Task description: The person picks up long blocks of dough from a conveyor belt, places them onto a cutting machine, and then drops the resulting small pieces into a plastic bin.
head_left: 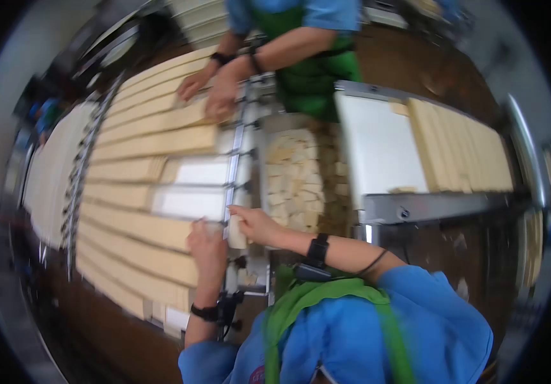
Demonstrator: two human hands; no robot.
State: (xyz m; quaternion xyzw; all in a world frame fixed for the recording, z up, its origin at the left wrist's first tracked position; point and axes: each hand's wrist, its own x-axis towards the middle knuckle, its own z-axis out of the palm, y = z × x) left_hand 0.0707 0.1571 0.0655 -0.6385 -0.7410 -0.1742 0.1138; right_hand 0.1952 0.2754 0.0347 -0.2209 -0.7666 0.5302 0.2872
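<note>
Long rows of pale flat pieces [128, 198] lie in lanes with dark dividers on a table at the left. My left hand [206, 246] is at the right end of one row, near a metal rail [233, 168]; it is blurred, and its grip is hard to make out. Close by on the right, my right hand [254, 225] has its fingers bent at the rail's edge, beside a pale piece [237, 235]. Whether it holds anything cannot be made out. White surface [189, 200] shows between the row ends and the rail.
Across the table, a co-worker's hands [214, 93] touch the upper rows. A bin of small broken pieces [294, 173] stands right of the rail. Farther right, a white tray [381, 141] bears stacked pale strips [461, 147]. A metal frame [441, 208] runs below it.
</note>
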